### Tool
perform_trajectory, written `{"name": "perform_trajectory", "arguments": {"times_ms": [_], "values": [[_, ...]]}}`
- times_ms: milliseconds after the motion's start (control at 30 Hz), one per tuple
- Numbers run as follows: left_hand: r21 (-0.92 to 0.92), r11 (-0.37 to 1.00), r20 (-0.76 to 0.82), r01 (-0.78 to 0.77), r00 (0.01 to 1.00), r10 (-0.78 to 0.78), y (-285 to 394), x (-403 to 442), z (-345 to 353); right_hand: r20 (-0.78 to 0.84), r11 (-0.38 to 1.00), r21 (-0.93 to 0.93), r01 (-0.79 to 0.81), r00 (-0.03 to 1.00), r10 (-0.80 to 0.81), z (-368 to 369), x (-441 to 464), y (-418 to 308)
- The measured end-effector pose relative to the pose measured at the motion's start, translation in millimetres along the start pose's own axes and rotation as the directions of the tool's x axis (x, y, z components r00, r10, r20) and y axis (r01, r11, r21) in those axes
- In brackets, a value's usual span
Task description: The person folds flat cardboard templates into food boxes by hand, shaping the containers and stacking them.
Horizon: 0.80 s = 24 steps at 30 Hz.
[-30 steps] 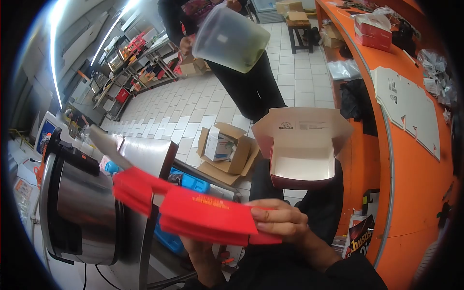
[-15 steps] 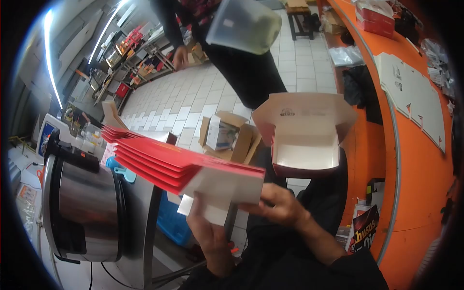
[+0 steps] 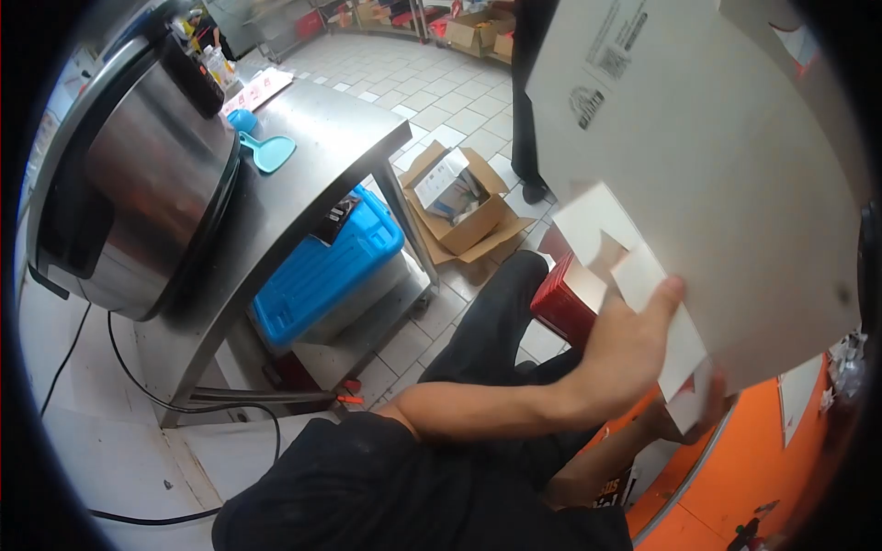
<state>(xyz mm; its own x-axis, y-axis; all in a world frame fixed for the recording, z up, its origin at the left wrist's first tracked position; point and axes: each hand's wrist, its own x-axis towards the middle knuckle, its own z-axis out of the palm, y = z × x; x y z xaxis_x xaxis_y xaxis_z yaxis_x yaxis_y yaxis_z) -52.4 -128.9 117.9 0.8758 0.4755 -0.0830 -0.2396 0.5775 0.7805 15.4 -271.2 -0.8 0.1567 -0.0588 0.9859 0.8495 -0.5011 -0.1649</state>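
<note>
A large flat cardboard box blank, pale side toward me with a small printed logo and code, fills the right of the head view. My left hand is closed on its folded edge flap, thumb lying on top of the card. Lower down, my right hand grips the bottom corner of the same blank, its fingers partly hidden and slightly blurred. Behind the left hand, a red-sided box rests by my knees, mostly covered by the blank and my hand.
To the left, a big metal cooker stands by a steel table with a light-blue scoop. Beneath is a blue-lidded bin. An open carton sits on the tiled floor. An orange counter is at lower right.
The folded red cardboard stack no longer shows; my hands have moved right and hold a spread blank, pale side facing me. It now covers most of the box by my knees. My view has turned left.
</note>
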Motion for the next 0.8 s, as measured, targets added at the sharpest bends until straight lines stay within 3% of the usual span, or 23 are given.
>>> {"name": "perform_trajectory", "arguments": {"times_ms": [67,133,200,233,333,400,433,533,567,600,667,700,733,800], "values": [[-0.016,1.000,0.060,0.014,0.998,-0.013,-11.8,-0.9,1.6,-0.106,0.994,-0.081,0.077,0.991,-0.085,2.1,22.2,-1.1],[-0.029,0.999,0.120,0.037,0.992,-0.033,-25.0,-5.1,4.7,-0.156,0.997,0.008,-0.079,0.984,0.079,-8.0,11.7,6.7],[0.024,0.997,0.051,-0.077,0.996,0.076,-33.9,-10.1,8.3,-0.206,0.966,0.160,-0.204,0.950,0.234,-8.5,1.1,5.5],[0.025,0.997,0.057,-0.079,0.995,0.077,-38.5,-10.9,6.3,-0.208,0.905,0.065,-0.420,0.882,0.424,-9.0,-3.9,2.1],[0.080,0.983,0.098,-0.166,0.983,0.158,-41.5,-4.7,-1.1,-0.113,0.706,0.208,-0.677,0.701,0.705,-19.0,-25.7,8.5],[0.175,0.952,0.080,-0.252,0.967,0.241,-33.4,-1.4,-4.8,-0.022,0.593,0.533,-0.604,0.691,0.723,-26.3,-27.0,13.0],[0.196,0.964,0.081,-0.180,0.983,0.167,-32.8,-0.2,-9.9,0.026,0.509,0.666,-0.544,0.700,0.714,-32.2,-25.0,15.0],[0.264,0.951,0.152,-0.160,0.981,0.123,-49.5,-3.6,-18.9,0.167,0.164,0.927,-0.338,0.763,0.625,-60.3,-21.6,26.6],[0.350,0.921,0.193,-0.172,0.975,0.109,-53.2,-7.2,-22.9,0.156,0.172,0.929,-0.329,0.766,0.623,-72.3,-27.5,33.2],[0.432,0.881,0.235,-0.190,0.968,0.094,-56.8,-10.8,-26.7,0.151,0.355,0.829,-0.433,0.783,0.603,-86.1,-38.6,42.4],[0.361,0.877,0.456,-0.318,0.880,0.132,-70.0,3.3,-38.5,0.132,0.659,0.521,-0.542,0.814,0.565,-101.8,-66.7,65.0],[0.418,0.841,0.633,-0.345,0.774,0.003,-48.2,13.2,-45.1,0.123,0.761,0.322,-0.563,0.822,0.556,-104.1,-78.7,71.6],[0.421,0.831,0.653,-0.364,0.757,0.001,-31.8,23.9,-57.7,0.176,0.583,0.518,-0.626,0.745,0.643,-99.6,-64.3,64.7],[0.470,0.868,0.814,-0.159,0.458,-0.357,-8.8,48.5,-91.2,0.272,0.112,0.820,-0.561,0.554,0.786,-88.6,-32.0,48.0]]}}
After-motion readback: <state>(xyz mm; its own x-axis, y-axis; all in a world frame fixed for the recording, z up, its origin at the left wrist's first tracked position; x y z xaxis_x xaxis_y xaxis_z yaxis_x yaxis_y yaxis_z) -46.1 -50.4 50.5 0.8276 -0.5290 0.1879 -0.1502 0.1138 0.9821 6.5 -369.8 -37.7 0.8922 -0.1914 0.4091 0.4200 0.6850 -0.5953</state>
